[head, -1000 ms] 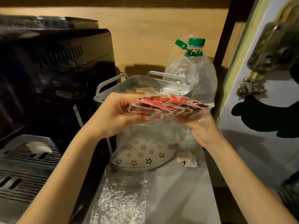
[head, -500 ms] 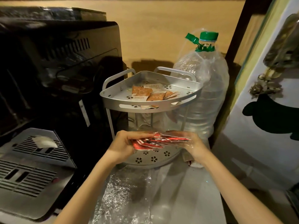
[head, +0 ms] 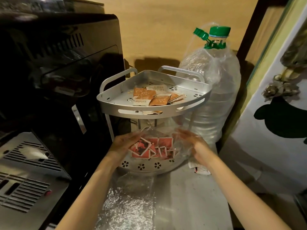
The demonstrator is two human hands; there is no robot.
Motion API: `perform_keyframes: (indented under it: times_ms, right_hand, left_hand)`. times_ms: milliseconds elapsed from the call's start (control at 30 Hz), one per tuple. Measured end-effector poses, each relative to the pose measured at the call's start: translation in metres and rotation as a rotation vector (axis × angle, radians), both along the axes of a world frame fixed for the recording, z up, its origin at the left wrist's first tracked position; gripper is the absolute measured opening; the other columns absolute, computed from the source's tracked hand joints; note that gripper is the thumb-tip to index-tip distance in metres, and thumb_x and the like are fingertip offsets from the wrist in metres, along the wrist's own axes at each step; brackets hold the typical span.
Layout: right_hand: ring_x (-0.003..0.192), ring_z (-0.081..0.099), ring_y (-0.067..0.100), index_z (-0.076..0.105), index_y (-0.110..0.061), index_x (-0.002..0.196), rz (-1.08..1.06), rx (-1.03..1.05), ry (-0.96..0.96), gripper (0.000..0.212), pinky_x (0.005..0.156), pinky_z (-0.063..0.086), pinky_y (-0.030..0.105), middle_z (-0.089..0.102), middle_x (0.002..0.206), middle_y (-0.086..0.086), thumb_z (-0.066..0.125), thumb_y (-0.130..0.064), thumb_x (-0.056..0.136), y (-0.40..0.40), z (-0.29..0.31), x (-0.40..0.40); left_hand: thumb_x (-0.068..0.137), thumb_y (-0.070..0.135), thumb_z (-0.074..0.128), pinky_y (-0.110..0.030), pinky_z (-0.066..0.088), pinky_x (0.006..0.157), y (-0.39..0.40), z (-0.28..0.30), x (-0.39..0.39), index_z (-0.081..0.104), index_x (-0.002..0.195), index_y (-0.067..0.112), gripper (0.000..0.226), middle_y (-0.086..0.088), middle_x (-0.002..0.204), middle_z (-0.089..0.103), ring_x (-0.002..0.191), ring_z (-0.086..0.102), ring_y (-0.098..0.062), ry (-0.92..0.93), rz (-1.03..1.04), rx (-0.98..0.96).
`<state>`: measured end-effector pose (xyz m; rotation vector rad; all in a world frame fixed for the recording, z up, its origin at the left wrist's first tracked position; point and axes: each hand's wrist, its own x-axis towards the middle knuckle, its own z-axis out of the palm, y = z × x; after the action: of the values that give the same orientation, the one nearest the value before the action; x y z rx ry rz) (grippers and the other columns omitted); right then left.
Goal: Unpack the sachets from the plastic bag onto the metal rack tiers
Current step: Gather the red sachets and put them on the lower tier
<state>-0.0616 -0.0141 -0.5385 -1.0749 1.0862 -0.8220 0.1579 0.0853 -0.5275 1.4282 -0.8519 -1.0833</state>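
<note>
The red packets (head: pixel 152 147), in their clear bag (head: pixel 181 147), sit low over the rack's lower shelf (head: pixel 141 167), dead ahead between your hands, long axis left to right. Your left hand (head: pixel 125 143) touches their left edge, nearer than your right hand (head: pixel 193 141) (either grip blurred: cannot tell).

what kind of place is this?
Probably a home kitchen or coffee corner: a black coffee machine with a drip tray, a two-tier metal rack holding orange sachets, and a large water bottle.

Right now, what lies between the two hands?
Between left hand and right hand: red sachets in clear plastic, at the rack's lower shelf, seen in the head view.
</note>
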Motion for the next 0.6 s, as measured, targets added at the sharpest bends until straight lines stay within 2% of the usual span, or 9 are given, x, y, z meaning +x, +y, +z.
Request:
perform_keyframes:
  times_ms: [67,167,233,300,367,433,500,567,600]
  right_hand:
    - [0.074,0.066,0.011,0.073,-0.033,0.074,0.045,-0.032,-0.016,0.017,0.061,0.054,0.030,0.071,0.078,-0.011,0.064,-0.022,0.083,-0.003,-0.001,-0.003]
    - [0.087,0.068,0.015,0.074,-0.030,0.078,0.096,-0.020,-0.011,0.023,0.085,0.054,0.040,0.074,0.097,-0.004,0.055,-0.024,0.090,-0.008,-0.002,-0.005]
    - [0.103,0.063,0.026,0.074,-0.029,0.081,0.065,-0.018,0.023,0.014,0.093,0.049,0.046,0.069,0.111,0.004,0.068,-0.041,0.075,-0.007,0.002,-0.004]
    - [0.108,0.061,0.027,0.074,-0.030,0.077,0.050,-0.047,0.004,0.021,0.096,0.046,0.046,0.072,0.104,0.001,0.075,-0.043,0.062,-0.005,0.005,-0.004]
    - [0.102,0.064,0.022,0.073,-0.030,0.076,0.070,-0.114,0.014,0.006,0.090,0.049,0.039,0.074,0.092,-0.005,0.067,-0.029,0.078,-0.002,0.005,-0.005]
    - [0.093,0.065,0.016,0.071,-0.030,0.082,0.090,-0.156,-0.001,0.012,0.075,0.050,0.027,0.073,0.090,-0.007,0.061,-0.023,0.085,0.001,0.006,-0.005]
    - [0.089,0.067,0.012,0.071,-0.029,0.083,0.099,-0.173,-0.020,0.012,0.072,0.049,0.025,0.074,0.086,-0.009,0.062,-0.021,0.085,0.001,0.006,-0.005]
    - [0.092,0.068,0.016,0.071,-0.026,0.084,0.102,-0.161,-0.035,0.009,0.081,0.052,0.033,0.075,0.088,-0.006,0.064,-0.021,0.083,0.000,0.005,-0.004]
    - [0.093,0.067,0.018,0.070,-0.025,0.086,0.097,-0.154,-0.038,0.007,0.083,0.052,0.034,0.074,0.090,-0.004,0.065,-0.022,0.082,0.000,0.006,-0.002]
  left_hand:
    - [0.079,0.020,0.064,-0.020,0.054,0.057,-0.002,0.001,-0.001,0.070,0.083,0.021,0.007,0.008,0.063,0.073,0.061,0.069,-0.010,0.008,0.057,-0.019]
    - [0.081,0.019,0.063,-0.011,0.048,0.045,-0.006,0.014,-0.008,0.067,0.078,0.019,0.005,0.011,0.054,0.069,0.050,0.065,-0.002,0.000,0.087,-0.033]
    - [0.079,0.027,0.065,-0.010,0.047,0.047,-0.006,0.021,-0.011,0.066,0.074,0.024,0.006,0.018,0.050,0.066,0.051,0.064,-0.002,-0.114,0.048,-0.001]
    - [0.079,0.029,0.065,-0.008,0.046,0.051,-0.007,0.022,-0.011,0.066,0.077,0.028,0.002,0.019,0.061,0.067,0.061,0.062,-0.002,-0.152,0.031,-0.007]
    - [0.078,0.026,0.067,-0.007,0.046,0.049,-0.005,0.019,-0.010,0.067,0.079,0.025,0.002,0.012,0.070,0.068,0.057,0.063,-0.001,-0.101,0.076,-0.029]
    - [0.077,0.025,0.069,-0.008,0.045,0.044,-0.004,0.016,-0.011,0.066,0.076,0.023,0.004,0.014,0.057,0.068,0.047,0.063,0.001,-0.060,0.119,-0.015]
    - [0.075,0.025,0.072,-0.015,0.053,0.056,-0.001,0.015,-0.010,0.068,0.076,0.023,0.005,0.011,0.059,0.070,0.055,0.067,-0.004,-0.012,0.147,-0.027]
    - [0.074,0.028,0.073,-0.031,0.054,0.077,-0.002,0.004,-0.008,0.068,0.076,0.026,0.006,0.004,0.077,0.071,0.078,0.069,-0.017,0.053,0.152,-0.006]
    - [0.076,0.028,0.072,-0.036,0.051,0.087,-0.004,-0.008,-0.006,0.067,0.082,0.027,0.008,0.003,0.087,0.069,0.091,0.066,-0.021,0.186,0.140,0.035]
